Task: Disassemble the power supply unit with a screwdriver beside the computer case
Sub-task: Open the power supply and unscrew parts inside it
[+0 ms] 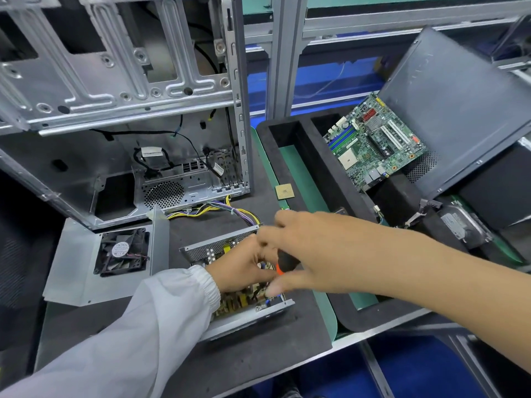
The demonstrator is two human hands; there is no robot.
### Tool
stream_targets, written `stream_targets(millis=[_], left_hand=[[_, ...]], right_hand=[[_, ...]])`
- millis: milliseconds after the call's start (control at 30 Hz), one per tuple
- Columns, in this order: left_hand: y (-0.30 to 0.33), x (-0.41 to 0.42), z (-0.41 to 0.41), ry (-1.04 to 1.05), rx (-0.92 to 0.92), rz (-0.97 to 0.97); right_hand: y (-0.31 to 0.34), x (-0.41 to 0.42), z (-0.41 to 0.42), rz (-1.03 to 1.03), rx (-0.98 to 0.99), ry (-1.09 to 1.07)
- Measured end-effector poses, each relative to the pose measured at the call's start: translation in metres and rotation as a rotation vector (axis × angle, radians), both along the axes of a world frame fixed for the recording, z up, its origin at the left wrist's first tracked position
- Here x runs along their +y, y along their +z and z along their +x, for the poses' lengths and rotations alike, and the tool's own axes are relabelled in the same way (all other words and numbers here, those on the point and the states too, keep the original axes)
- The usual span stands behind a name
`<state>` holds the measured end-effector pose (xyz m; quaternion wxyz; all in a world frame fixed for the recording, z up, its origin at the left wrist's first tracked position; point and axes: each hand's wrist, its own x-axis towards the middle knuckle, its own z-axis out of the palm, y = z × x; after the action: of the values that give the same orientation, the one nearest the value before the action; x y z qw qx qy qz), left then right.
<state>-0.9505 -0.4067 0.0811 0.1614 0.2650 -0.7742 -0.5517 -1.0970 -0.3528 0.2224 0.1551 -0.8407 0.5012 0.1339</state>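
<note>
The power supply unit (253,311) lies open on the dark mat, its circuit board and perforated wall showing, with its cable bundle (230,211) running toward the computer case (120,116). Its removed cover with the black fan (123,251) lies to the left. My right hand (304,248) grips a screwdriver (284,264) with a black and orange handle, held upright over the board; its tip is hidden. My left hand (241,268), in a white sleeve, reaches into the unit beside the screwdriver shaft; its fingertips are hidden behind my right hand.
A black foam tray (290,156) at right holds a green motherboard (373,142), a case panel (454,104) and a hard drive (459,225). A loose CPU chip (284,191) lies on the green mat. The bench edge runs along the front.
</note>
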Motion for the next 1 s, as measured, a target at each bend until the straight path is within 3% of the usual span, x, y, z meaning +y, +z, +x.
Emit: stream_targets(millis=[67,167,400,567,700,767,900,1000], left_hand=[[0.002,-0.001,-0.002,0.01,0.002,0.017],[0.001,-0.002,-0.004,0.013,0.008,-0.006],[0.001,-0.001,0.004,0.05,-0.007,0.079],[0.002,-0.001,-0.002,0.024,-0.053,0.017],[-0.001,0.001,0.001,0.038,-0.002,0.03],[-0.002,0.001,0.002,0.027,-0.007,-0.013],[0.001,0.002,0.001,0.048,-0.023,-0.09],[0.003,-0.005,0.007,0.03,-0.02,-0.113]], right_hand=[[0.0,-0.002,0.004,-0.14,0.113,-0.076],[-0.007,-0.004,0.007,-0.263,0.232,-0.02],[0.006,0.0,-0.004,0.11,-0.018,0.065],[-0.001,0.0,0.005,-0.153,0.196,-0.023],[0.0,0.002,-0.002,0.024,0.074,0.06],[0.0,0.002,-0.001,0.084,-0.046,0.002],[-0.007,-0.001,0.007,-0.093,-0.106,-0.141],[-0.008,-0.003,0.005,-0.057,-0.225,-0.166]])
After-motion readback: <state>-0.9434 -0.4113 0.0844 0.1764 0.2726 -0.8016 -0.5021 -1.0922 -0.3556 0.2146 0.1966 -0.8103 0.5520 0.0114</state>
